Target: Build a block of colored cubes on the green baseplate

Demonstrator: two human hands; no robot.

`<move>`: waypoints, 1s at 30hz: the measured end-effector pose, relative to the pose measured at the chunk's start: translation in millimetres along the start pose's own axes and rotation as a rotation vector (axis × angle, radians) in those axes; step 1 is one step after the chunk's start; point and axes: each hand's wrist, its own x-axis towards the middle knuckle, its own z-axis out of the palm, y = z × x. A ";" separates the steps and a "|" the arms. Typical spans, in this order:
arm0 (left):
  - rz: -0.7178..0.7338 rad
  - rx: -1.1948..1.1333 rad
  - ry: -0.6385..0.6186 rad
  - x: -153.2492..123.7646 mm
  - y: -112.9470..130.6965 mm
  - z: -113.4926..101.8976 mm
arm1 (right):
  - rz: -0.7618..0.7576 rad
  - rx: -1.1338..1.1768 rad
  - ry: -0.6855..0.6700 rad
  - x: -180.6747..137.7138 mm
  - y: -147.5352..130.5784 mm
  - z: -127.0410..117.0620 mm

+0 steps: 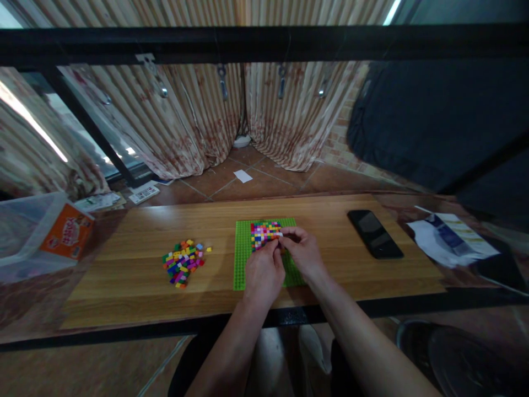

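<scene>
A green baseplate point(241, 259) lies on the wooden table point(124, 275), with a patch of small multicoloured bricks point(264, 231) pressed onto its far part. My left hand point(263, 273) rests on the plate, fingers curled and pinching at the near edge of the patch. My right hand point(303, 251) meets it from the right, its fingertips pinched at the patch's right edge on what looks like a tiny white brick. A loose pile of coloured bricks point(183, 262) sits to the left of the plate, away from both hands.
A black phone point(374, 232) lies on the table to the right. Papers point(450, 238) sit at the far right. A clear plastic box with an orange packet point(68, 231) stands at the left. Curtains and a black bar are beyond the table.
</scene>
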 end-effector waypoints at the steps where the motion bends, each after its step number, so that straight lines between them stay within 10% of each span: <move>1: 0.002 0.013 0.002 -0.6 0.0 0.3 | -0.005 -0.005 0.004 -0.2 0.2 0.3; 10: -0.011 0.046 0.044 -3.8 -3.7 -6.8 | 0.012 -0.027 -0.027 1.6 5.3 -6.4; 18: -0.267 0.332 0.317 6.9 -61.9 -66.9 | -0.120 -0.286 0.095 4.4 -0.2 -16.5; 30: -0.236 0.546 0.156 7.7 -102.5 -88.5 | -0.177 -0.362 0.089 4.4 -4.6 -15.0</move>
